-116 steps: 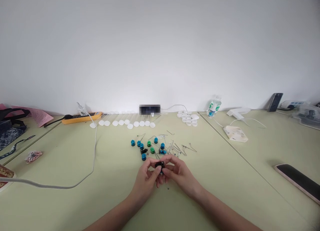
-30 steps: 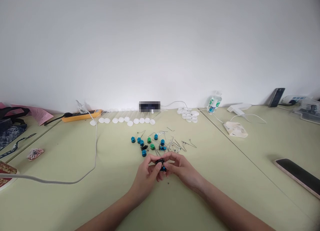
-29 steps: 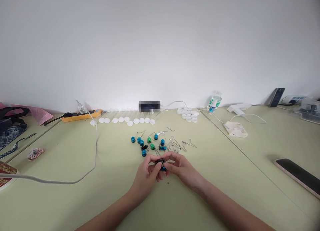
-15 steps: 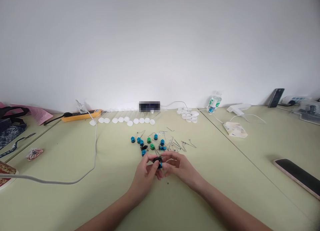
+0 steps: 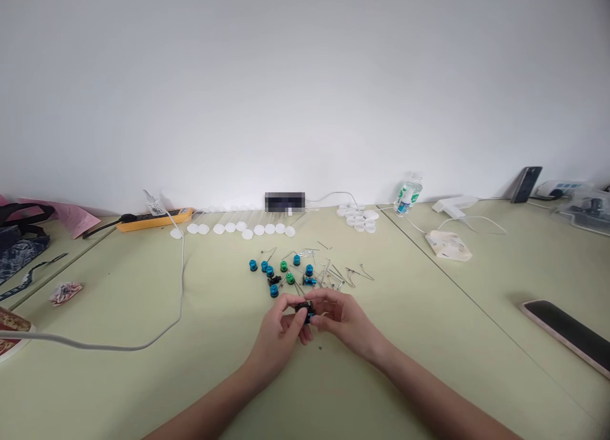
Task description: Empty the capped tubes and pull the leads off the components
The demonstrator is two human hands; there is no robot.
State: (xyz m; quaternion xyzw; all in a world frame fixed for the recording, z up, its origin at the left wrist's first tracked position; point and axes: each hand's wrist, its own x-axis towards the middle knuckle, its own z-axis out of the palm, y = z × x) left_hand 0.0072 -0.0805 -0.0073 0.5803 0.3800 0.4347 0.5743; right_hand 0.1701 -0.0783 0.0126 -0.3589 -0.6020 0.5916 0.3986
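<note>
Pinching a small black part [image 5: 304,310] between them, the left hand [image 5: 281,335] and right hand [image 5: 344,322] have turned it level again from its tilt, near the table's [image 5: 143,389] middle.

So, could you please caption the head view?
Both hands pinch a small black part beside scattered blue knobs.

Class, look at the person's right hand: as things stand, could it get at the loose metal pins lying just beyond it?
Probably yes: the metal pins lie uncovered just beyond the right hand, though it grips the small black part.
</note>
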